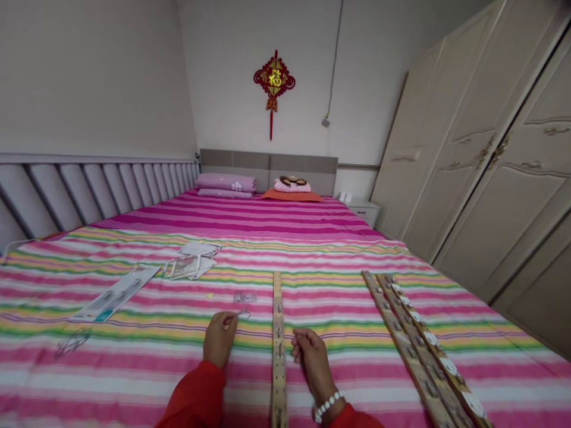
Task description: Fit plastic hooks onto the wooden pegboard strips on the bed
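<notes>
Your left fingers (223,317) are pinching a small pale piece (241,312), best held lightly; your right fingers (306,337) are curling at three o'clock of the strip (279,371), grip unclear.

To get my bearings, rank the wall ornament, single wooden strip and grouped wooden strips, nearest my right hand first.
1. Single wooden strip, just left of your right hand.
2. Grouped wooden strips, to its right.
3. Wall ornament, on the far wall.
</notes>
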`<state>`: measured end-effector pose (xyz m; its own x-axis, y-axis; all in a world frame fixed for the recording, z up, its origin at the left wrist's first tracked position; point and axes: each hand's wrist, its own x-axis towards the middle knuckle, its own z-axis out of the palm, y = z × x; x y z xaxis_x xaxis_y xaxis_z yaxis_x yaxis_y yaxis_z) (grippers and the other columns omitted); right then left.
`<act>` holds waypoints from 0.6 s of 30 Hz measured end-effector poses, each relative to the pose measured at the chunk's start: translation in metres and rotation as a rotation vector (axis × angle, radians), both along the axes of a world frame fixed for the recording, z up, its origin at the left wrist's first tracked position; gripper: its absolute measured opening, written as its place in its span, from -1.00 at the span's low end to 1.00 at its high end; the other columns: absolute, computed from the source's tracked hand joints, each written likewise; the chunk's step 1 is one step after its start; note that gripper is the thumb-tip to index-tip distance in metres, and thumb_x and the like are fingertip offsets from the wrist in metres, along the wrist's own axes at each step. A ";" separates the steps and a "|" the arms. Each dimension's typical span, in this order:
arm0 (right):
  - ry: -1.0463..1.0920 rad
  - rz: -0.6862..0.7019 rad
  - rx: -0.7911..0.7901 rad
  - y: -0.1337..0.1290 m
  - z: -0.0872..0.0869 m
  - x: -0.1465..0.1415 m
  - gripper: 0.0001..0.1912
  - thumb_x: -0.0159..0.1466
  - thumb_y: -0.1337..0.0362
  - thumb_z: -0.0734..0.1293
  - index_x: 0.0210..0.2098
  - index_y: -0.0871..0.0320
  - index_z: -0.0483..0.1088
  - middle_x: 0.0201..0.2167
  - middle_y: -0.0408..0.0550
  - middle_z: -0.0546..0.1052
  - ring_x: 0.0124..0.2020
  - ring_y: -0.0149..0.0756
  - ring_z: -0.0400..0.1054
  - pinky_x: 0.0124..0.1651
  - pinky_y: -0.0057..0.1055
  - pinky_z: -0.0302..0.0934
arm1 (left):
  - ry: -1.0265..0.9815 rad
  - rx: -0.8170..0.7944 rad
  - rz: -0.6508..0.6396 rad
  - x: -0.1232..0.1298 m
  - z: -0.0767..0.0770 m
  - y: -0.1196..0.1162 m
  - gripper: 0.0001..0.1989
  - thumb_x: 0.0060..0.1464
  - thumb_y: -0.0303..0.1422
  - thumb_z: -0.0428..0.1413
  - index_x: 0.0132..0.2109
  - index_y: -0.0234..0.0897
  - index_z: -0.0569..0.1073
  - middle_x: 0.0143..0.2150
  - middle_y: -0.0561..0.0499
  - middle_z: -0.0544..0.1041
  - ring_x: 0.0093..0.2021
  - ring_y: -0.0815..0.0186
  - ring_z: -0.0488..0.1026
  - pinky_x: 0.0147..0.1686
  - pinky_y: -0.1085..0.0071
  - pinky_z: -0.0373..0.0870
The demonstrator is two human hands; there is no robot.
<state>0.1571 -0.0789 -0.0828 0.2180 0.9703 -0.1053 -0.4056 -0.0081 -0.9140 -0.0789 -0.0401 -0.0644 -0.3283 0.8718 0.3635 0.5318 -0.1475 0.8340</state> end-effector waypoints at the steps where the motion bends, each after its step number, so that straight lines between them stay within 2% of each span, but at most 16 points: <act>1: -0.002 0.000 -0.001 0.000 0.000 0.000 -0.70 -0.10 0.13 0.46 -0.47 0.23 0.46 -0.70 -0.16 0.45 -0.75 -0.46 0.20 -0.68 -0.51 0.03 | -0.023 -0.015 0.004 0.000 0.002 0.000 -0.71 -0.15 -0.10 0.07 -0.47 -0.24 0.47 -0.43 -0.06 0.50 -0.37 0.16 0.45 -0.25 0.23 0.41; 4: 0.008 0.005 -0.009 0.000 -0.001 0.000 -0.71 -0.09 0.14 0.46 -0.47 0.23 0.47 -0.69 -0.15 0.46 -0.75 -0.47 0.20 -0.69 -0.52 0.03 | -0.181 -0.063 -0.009 0.003 0.013 -0.006 -0.68 -0.18 -0.06 0.11 -0.47 -0.25 0.48 -0.45 -0.04 0.52 -0.36 0.16 0.46 -0.25 0.26 0.39; 10: 0.061 0.045 -0.045 0.004 0.002 0.004 -0.70 -0.12 0.16 0.48 -0.47 0.25 0.46 -0.68 -0.15 0.46 -0.73 -0.46 0.24 -0.69 -0.54 0.04 | -0.563 -0.188 -0.232 0.016 0.044 -0.018 -0.62 -0.25 -0.07 0.24 -0.41 -0.32 0.49 -0.48 0.01 0.53 -0.41 0.29 0.44 -0.33 0.41 0.35; 15: 0.004 0.071 -0.034 0.003 0.018 0.001 -0.67 -0.08 0.12 0.48 -0.42 0.23 0.47 -0.66 -0.17 0.46 -0.75 -0.51 0.18 -0.73 -0.58 -0.07 | -0.697 -0.296 -0.321 0.029 0.059 -0.023 -0.60 -0.23 -0.10 0.28 -0.33 -0.34 0.50 -0.48 0.06 0.49 -0.49 0.42 0.37 -0.43 0.51 0.26; 18: -0.024 0.142 0.017 0.003 0.033 -0.004 -0.67 -0.08 0.10 0.48 -0.42 0.22 0.46 -0.66 -0.19 0.44 -0.75 -0.53 0.13 -0.72 -0.58 -0.12 | -0.727 -0.352 -0.360 0.040 0.063 -0.025 -0.61 -0.25 -0.12 0.31 -0.34 -0.34 0.50 -0.49 0.09 0.45 -0.52 0.47 0.31 -0.49 0.56 0.20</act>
<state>0.1530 -0.0756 -0.0501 0.0810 0.9931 -0.0854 -0.3798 -0.0485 -0.9238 -0.0394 -0.0651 -0.0018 -0.0574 0.9889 -0.1367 -0.1769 0.1247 0.9763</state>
